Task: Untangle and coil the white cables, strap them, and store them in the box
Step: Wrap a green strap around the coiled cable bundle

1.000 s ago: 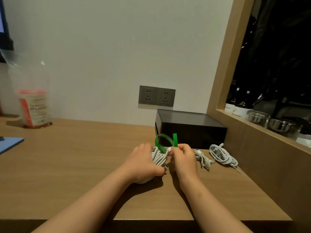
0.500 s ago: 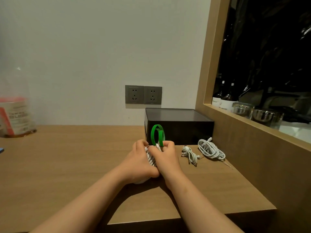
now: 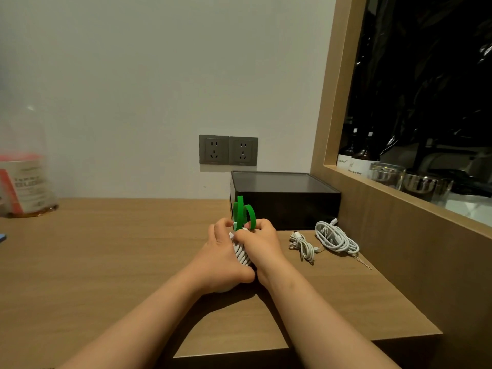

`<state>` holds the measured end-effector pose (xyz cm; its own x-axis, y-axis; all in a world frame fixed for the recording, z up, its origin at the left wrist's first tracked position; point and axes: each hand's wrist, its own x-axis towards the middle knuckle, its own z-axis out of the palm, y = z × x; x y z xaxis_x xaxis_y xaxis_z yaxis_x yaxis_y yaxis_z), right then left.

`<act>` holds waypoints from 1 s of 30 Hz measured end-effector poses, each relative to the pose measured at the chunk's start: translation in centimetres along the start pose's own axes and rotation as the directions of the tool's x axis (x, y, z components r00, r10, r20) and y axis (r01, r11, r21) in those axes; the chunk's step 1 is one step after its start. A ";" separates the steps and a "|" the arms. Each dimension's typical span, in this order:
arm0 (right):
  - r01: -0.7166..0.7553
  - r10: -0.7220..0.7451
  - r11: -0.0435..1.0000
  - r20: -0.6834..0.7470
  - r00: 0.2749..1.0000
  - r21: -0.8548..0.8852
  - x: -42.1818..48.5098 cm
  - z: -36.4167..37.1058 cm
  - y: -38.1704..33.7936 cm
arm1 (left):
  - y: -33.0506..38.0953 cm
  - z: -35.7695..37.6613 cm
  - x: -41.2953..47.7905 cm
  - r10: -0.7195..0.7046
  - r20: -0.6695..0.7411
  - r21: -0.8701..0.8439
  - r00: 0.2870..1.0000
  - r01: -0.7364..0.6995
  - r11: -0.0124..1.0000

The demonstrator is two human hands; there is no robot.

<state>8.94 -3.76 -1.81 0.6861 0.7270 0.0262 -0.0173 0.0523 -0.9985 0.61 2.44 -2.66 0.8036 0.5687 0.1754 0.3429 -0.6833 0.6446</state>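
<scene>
We have the coiled white cable [image 3: 241, 253] standing between both hands near the middle of the tabletop [image 3: 106, 262], just in front of the black box [image 3: 285, 201]. The left hand [image 3: 222, 262] has its fingers [image 3: 222, 227] curled round the coil, clamping the loops together. The right hand [image 3: 263, 246] pinches the green strap [image 3: 243, 213], which rises in loops above the coil. We cannot tell whether the strap has caught on itself, since the hands hide its lower end. We judge the cable light, soft and springy: its loops will fan apart if the clamp loosens, so we should hold it across the waist of the coil, not by a plug or a single strand. The strap is thin and limp and could slip from a light pinch. To the right, the small bundle [image 3: 302, 245] and the larger bundle [image 3: 336, 237] lie on the tabletop close to the wooden side panel [image 3: 386, 235], leaving little room there. The box sits in the far right corner against that panel, so we would best reach it from the front or the left. To the left the tabletop offers wide room. Its near edge runs under our forearms.
</scene>
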 end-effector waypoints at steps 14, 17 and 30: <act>-0.031 0.031 0.999 -0.011 0.999 0.019 0.2 0.1 0.2 | 0.1 0.0 0.0 -0.074 -0.018 0.013 0.997 0.074 0.997; -0.021 0.022 0.999 -0.027 0.999 0.044 0.4 0.1 0.3 | 0.1 -0.5 0.3 -0.151 0.001 0.071 0.989 0.150 0.986; 0.004 -0.004 1.000 -0.026 1.000 -0.014 0.3 -0.1 0.7 | -1.4 -0.9 -0.7 0.009 0.049 0.088 0.999 -0.014 0.996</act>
<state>9.23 -3.55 -2.53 0.7046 0.7090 0.0294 -0.0043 0.0456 -0.9990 -0.84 3.41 -3.04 0.8299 0.5390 0.1443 0.3735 -0.7287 0.5739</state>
